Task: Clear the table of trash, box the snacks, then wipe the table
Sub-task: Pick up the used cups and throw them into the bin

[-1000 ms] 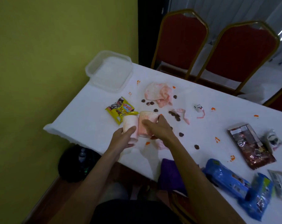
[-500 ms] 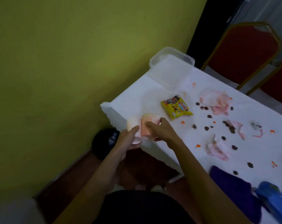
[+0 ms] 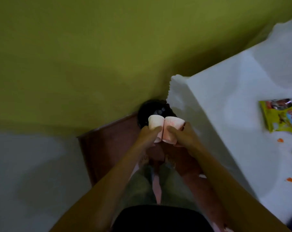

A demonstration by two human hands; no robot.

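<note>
We grip a pale pink paper cup [image 3: 154,123] in our left hand [image 3: 147,136] & a red-stained paper cup [image 3: 173,125] in our right hand [image 3: 181,137], side by side, w/ a black round bin [image 3: 150,107] just beyond, nr the white-clothed counter [image 3: 225,97].

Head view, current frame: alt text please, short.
The left hand grips a pale cup and the right hand a pink-stained cup, side by side above a black bin on the floor. At right, a white-covered table holds a yellow snack packet and scattered crumbs.
</note>
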